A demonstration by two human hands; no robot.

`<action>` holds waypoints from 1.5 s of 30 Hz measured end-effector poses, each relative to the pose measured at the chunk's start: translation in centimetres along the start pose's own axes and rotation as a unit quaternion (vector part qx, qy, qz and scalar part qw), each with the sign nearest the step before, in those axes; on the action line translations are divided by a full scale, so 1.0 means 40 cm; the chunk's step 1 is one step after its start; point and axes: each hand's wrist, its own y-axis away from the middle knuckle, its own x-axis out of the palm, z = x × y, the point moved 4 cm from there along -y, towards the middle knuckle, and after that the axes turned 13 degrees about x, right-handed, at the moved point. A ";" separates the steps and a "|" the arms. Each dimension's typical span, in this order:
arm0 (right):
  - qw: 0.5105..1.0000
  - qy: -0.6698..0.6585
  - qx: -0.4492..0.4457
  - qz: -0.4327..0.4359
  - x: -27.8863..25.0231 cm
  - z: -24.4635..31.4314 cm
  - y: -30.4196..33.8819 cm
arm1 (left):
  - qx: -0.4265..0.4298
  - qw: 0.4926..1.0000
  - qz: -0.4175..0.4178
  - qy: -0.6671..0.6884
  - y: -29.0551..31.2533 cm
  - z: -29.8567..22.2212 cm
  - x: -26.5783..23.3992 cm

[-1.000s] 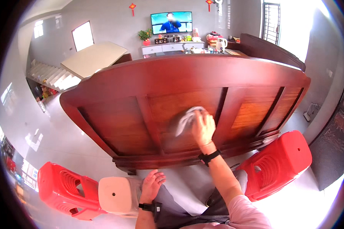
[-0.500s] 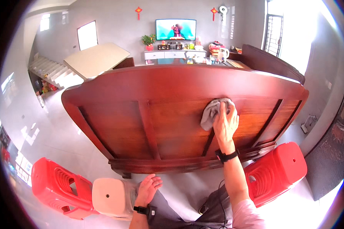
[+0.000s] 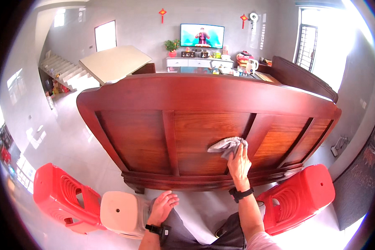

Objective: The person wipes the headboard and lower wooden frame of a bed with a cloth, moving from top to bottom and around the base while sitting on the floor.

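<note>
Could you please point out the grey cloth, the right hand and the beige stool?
Grey cloth (image 3: 226, 144): head view, on its upper folds.
Right hand (image 3: 239, 165): head view, on the back of the hand.
Beige stool (image 3: 127, 207): head view, on the seat top.

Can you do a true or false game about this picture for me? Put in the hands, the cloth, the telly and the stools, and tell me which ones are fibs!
1. The right hand has a grey cloth. True.
2. The left hand has a cloth too. False: it holds nothing.
3. The cloth is against the brown wooden furniture. True.
4. The television is switched off. False: its screen shows a picture.
5. A red stool is on the person's right. True.
6. The stool nearest the left hand is green. False: that pale stool is a creamy pink colour.
</note>
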 end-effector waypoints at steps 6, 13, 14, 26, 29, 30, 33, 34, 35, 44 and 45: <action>0.996 -0.007 0.056 0.067 0.138 -0.079 0.073 | -0.001 1.000 -0.001 0.007 -0.001 -0.003 0.007; 0.988 -0.100 0.091 0.071 0.199 -0.111 0.134 | -0.003 1.000 -0.003 0.008 -0.001 -0.006 0.007; 0.986 -0.130 0.079 0.069 0.202 -0.112 0.137 | -0.004 1.000 -0.004 0.009 -0.002 -0.006 0.008; 0.965 -0.238 -0.090 0.071 0.120 0.281 0.098 | -0.001 0.999 0.010 0.037 0.002 -0.008 0.009; 0.964 -0.203 -0.094 0.145 0.128 0.388 0.095 | -0.015 0.999 0.016 0.046 -0.007 0.001 0.013; 0.959 -0.215 -0.113 0.145 0.137 0.410 0.107 | -0.018 0.999 0.006 0.042 -0.002 0.001 0.009; 0.959 -0.240 -0.108 0.104 0.152 0.424 0.122 | -0.014 0.999 0.001 0.047 0.000 -0.003 0.009; 0.957 -0.248 -0.103 0.112 0.159 0.420 0.129 | -0.016 0.999 -0.002 0.045 0.004 -0.008 0.006; 0.955 -0.254 -0.097 0.120 0.168 0.414 0.138 | -0.010 0.999 0.001 0.044 0.008 -0.013 0.004; 0.939 -0.125 -0.087 0.307 0.363 0.222 0.340 | -0.024 0.999 0.016 0.027 -0.008 0.002 0.026; 0.938 -0.128 -0.095 0.309 0.380 0.202 0.355 | -0.022 0.999 0.019 0.025 -0.014 0.008 0.031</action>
